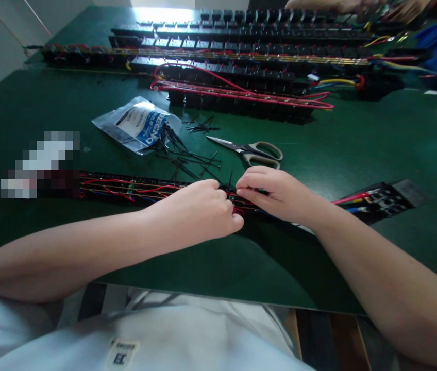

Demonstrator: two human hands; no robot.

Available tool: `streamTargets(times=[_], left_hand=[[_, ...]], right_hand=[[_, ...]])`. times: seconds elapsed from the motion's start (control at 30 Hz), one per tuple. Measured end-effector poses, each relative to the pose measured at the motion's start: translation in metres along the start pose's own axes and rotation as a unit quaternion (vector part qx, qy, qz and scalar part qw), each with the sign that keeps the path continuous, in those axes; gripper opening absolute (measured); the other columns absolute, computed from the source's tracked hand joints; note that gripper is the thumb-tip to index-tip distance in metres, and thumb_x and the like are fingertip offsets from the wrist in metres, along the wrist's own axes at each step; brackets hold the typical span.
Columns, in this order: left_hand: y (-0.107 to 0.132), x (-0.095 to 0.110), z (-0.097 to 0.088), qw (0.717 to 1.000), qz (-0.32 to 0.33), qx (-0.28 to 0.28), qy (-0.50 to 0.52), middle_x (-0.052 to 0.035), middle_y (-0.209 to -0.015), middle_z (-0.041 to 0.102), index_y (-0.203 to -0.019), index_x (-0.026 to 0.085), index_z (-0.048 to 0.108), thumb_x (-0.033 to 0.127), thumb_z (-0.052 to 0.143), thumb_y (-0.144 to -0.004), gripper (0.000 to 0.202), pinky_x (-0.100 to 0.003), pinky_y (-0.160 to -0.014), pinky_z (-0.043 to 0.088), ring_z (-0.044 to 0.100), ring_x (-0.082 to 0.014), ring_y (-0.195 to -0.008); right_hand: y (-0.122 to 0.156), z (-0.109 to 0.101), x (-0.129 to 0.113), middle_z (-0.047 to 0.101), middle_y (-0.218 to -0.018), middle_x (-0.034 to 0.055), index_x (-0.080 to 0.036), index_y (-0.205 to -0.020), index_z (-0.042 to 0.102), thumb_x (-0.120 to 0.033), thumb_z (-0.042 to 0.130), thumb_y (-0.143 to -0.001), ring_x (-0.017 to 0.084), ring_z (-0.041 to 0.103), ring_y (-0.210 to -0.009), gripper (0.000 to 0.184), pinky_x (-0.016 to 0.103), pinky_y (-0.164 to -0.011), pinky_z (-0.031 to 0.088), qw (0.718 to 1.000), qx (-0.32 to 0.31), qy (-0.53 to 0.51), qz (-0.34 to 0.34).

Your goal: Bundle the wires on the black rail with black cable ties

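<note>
A long black power strip (125, 189) with red, blue and yellow wires lies across the green table (357, 149) in front of me. My left hand (199, 208) and my right hand (276, 193) meet over its middle, both with fingers closed in a pinch. Between them stands a thin black cable tie (229, 184) around the wires; both hands grip it. The wiring under my hands is hidden.
Loose black cable ties (187, 154) spill from a plastic bag (137, 124). Scissors (253, 150) lie just beyond my right hand. Several more wired strips (241, 95) fill the far table. Another person's hands (357, 6) work at the far edge.
</note>
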State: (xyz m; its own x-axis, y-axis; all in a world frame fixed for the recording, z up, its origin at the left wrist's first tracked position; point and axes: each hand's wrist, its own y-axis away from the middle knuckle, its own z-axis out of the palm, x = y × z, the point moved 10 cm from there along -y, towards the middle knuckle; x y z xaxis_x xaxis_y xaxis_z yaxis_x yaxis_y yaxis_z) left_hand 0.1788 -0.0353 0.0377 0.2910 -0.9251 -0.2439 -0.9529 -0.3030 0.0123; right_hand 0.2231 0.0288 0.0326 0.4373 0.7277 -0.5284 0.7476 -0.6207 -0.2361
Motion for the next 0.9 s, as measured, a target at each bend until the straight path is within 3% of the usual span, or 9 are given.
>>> streamTargets(times=[0.2,0.33,0.63,0.9], left_hand=[[-0.003,0.007,-0.007,0.993,0.074,0.090,-0.032,-0.0004,-0.063,0.065,-0.075,0.019,0.061,0.007,0.053,-0.090,0.021,-0.033,-0.060,0.034,0.066,-0.0194,-0.064],[-0.002,0.007,-0.014,0.987,0.087,0.122,-0.055,-0.0006,-0.063,0.065,-0.073,0.018,0.061,0.005,0.051,-0.091,0.025,-0.033,-0.060,0.035,0.066,-0.0186,-0.065],[-0.003,-0.001,-0.001,0.997,0.051,0.047,-0.015,-0.0001,-0.074,0.068,-0.090,0.022,0.062,0.012,0.059,-0.090,0.011,-0.034,-0.060,0.032,0.067,-0.0206,-0.070],[-0.004,-0.001,0.003,0.997,0.056,0.047,-0.032,-0.0005,-0.074,0.067,-0.088,0.023,0.059,0.009,0.055,-0.091,0.014,-0.034,-0.060,0.031,0.066,-0.0208,-0.069]], right_hand=[[0.001,-0.001,-0.002,0.062,-0.081,0.0048,-0.016,-0.088,0.065,-0.027,0.050,-0.100,0.015,0.057,-0.073,0.022,0.026,-0.066,0.042,1.000,0.003,0.000,-0.010],[0.000,-0.002,-0.002,0.063,-0.082,0.0051,-0.016,-0.088,0.066,-0.026,0.050,-0.099,0.015,0.059,-0.073,0.023,0.026,-0.066,0.043,1.000,0.007,0.001,-0.009],[-0.001,-0.003,-0.003,0.064,-0.083,0.0054,-0.016,-0.089,0.068,-0.025,0.050,-0.099,0.015,0.060,-0.074,0.022,0.025,-0.066,0.045,1.000,0.005,-0.001,-0.010],[0.000,-0.001,0.000,0.066,-0.085,0.0058,-0.016,-0.092,0.070,-0.028,0.053,-0.097,0.015,0.061,-0.075,0.021,0.026,-0.068,0.046,1.000,0.004,-0.001,0.002]])
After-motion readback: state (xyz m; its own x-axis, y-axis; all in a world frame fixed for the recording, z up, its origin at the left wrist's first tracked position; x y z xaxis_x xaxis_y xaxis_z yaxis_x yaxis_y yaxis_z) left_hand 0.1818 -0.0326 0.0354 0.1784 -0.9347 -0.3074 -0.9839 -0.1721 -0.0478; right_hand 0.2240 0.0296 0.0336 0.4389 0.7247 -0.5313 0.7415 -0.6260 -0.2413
